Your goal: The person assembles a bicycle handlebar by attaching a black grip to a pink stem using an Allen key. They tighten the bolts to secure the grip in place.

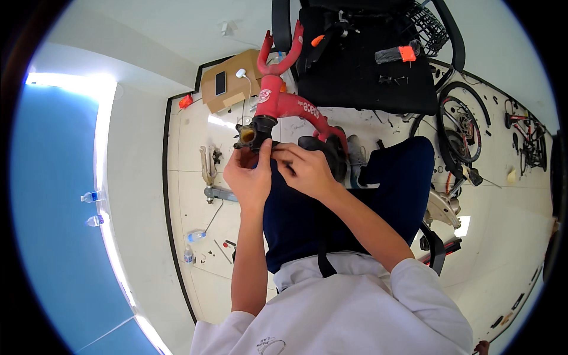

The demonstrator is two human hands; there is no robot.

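A small red bike frame [290, 105] with its fork [278, 62] pointing away lies in front of my knees. At its near end sits a black handlebar stem [264, 127] with an open clamp, yellowish inside. My left hand [248, 177] is closed on the stem from below, its thumb along the near side. Just right of it, my right hand [305, 168] has its fingers pinched together against the same part. Whatever lies between those right fingertips is hidden.
A black chair [367, 71] ahead holds tools, screws and an orange-tagged packet [396, 54]. A phone [220, 83] lies on a cardboard box [236, 77] at left. Bike parts and bottles [196, 236] are scattered on the floor; a wheel [458, 121] stands at right.
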